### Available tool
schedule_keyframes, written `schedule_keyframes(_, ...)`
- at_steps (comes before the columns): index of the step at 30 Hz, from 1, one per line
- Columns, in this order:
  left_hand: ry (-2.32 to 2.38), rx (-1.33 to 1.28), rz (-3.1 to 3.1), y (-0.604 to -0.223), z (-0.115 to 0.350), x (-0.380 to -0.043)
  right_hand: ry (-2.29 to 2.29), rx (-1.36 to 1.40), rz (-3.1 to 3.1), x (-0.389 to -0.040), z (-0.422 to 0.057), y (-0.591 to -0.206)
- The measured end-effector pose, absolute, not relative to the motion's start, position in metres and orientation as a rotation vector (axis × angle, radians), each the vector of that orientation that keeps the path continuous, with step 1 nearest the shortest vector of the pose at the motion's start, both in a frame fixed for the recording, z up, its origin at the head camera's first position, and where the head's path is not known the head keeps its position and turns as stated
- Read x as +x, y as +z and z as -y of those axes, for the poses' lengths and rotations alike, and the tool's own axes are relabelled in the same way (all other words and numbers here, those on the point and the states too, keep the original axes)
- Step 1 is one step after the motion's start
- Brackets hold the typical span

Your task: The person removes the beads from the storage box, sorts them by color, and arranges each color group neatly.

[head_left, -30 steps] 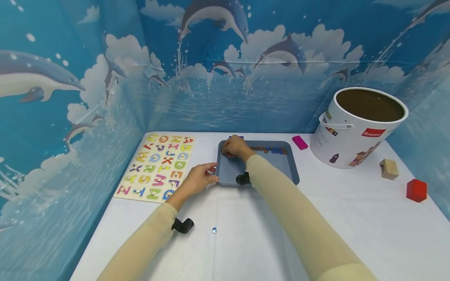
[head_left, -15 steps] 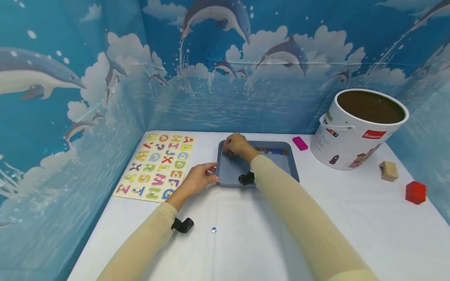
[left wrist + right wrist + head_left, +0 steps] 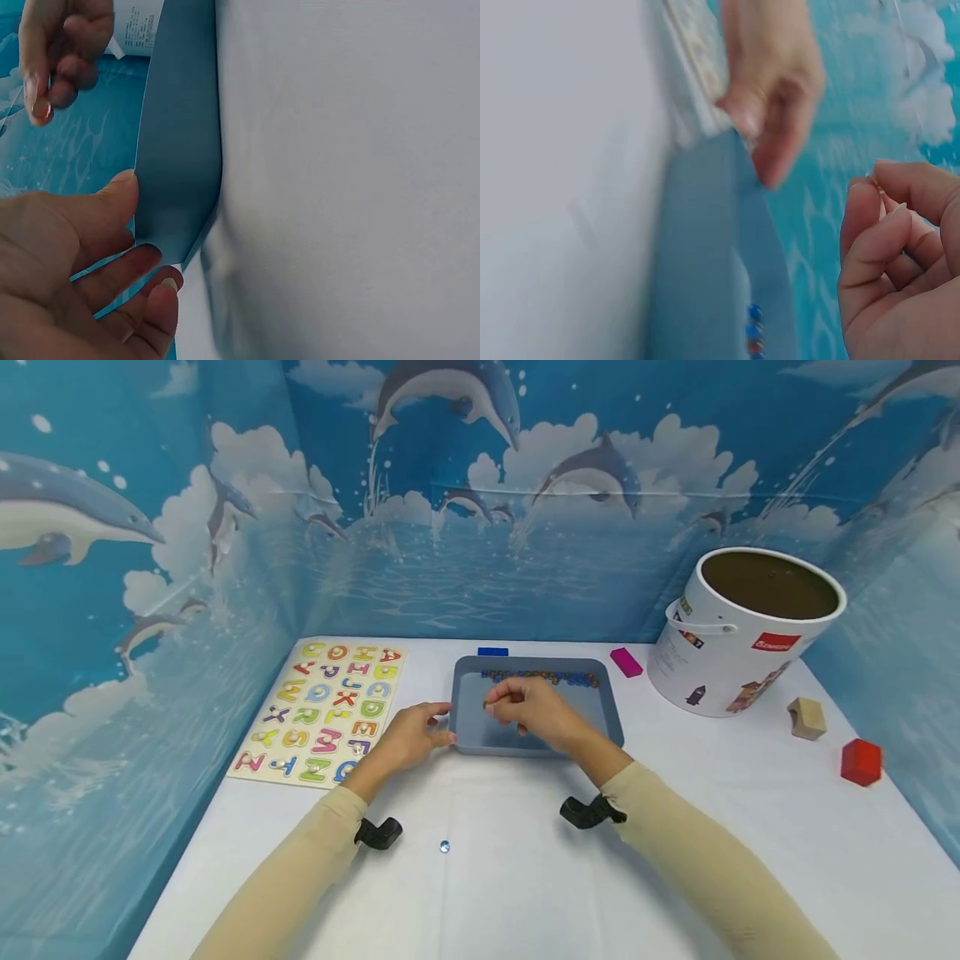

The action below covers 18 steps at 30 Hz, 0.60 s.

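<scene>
My right hand is over the left middle part of the grey tray. Its thumb and forefinger pinch a small orange glass marble; much of the marble is covered by the fingertips. Along the tray's back wall lies a line of blue and orange-brown marbles, part of it hidden behind the right hand. My left hand rests at the tray's left side near the front corner, thumb and fingertips touching the wall, fingers relaxed. A lone clear bluish marble lies on the white tablecloth in front of the tray.
An alphabet puzzle board lies left of the tray. Behind it is a blue block, and a pink block sits beyond its right corner. A white bucket, wooden block and red block stand on the right.
My right hand has come away from the tray's back left corner, toward me and slightly right, with the marble, uncovering marbles at the back left. The left hand stays at the tray's side.
</scene>
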State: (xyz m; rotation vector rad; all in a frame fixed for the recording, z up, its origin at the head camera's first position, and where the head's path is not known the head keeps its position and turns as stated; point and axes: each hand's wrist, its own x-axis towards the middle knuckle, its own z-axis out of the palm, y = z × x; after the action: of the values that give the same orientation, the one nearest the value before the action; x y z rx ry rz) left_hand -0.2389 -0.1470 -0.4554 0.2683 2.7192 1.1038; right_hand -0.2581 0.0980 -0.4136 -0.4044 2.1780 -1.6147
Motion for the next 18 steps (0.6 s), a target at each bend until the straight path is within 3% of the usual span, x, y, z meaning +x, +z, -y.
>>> schedule_keyframes(7,1.073,0.306,-2.72,-0.453,0.149,-0.238,-1.518,-0.497,-2.072,-0.22,-0.08,-0.44)
schedule_keyframes(18,1.049,0.356,-2.732,-0.452,0.148,-0.238,-1.222,-0.621,-2.227,-0.202,-0.048,-0.461)
